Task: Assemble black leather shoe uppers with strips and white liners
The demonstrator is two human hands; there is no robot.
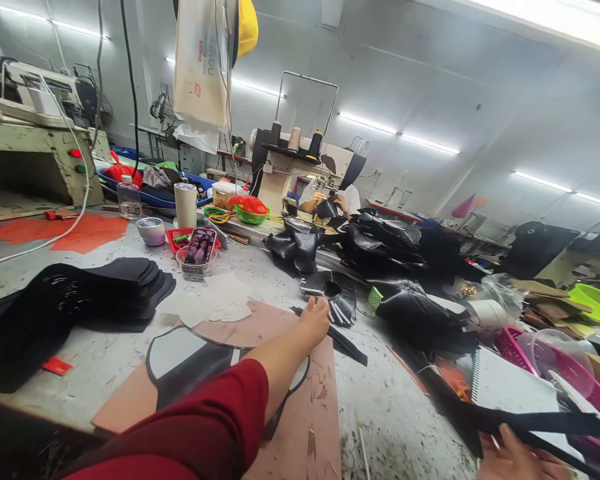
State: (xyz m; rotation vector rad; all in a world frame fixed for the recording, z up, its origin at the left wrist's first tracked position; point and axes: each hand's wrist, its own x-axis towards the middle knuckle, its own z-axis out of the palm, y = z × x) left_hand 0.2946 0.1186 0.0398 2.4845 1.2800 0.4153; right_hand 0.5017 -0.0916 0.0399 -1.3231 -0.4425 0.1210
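Observation:
My left hand reaches over the pink board, palm down, its fingers slightly apart on or just above narrow black strips. Just beyond its fingertips lies a curved black piece with white-edged slits. At the lower right, my right hand is closed on a long black strip; part of this hand is cut off by the frame. Under my left forearm, a black and grey cut panel with a dark rim lies on the pink board.
Stacked black pieces lie left, near a phone and a tumbler. Glossy black pieces are heaped ahead, before a sewing machine where another person works. A notebook and pink basket stand right.

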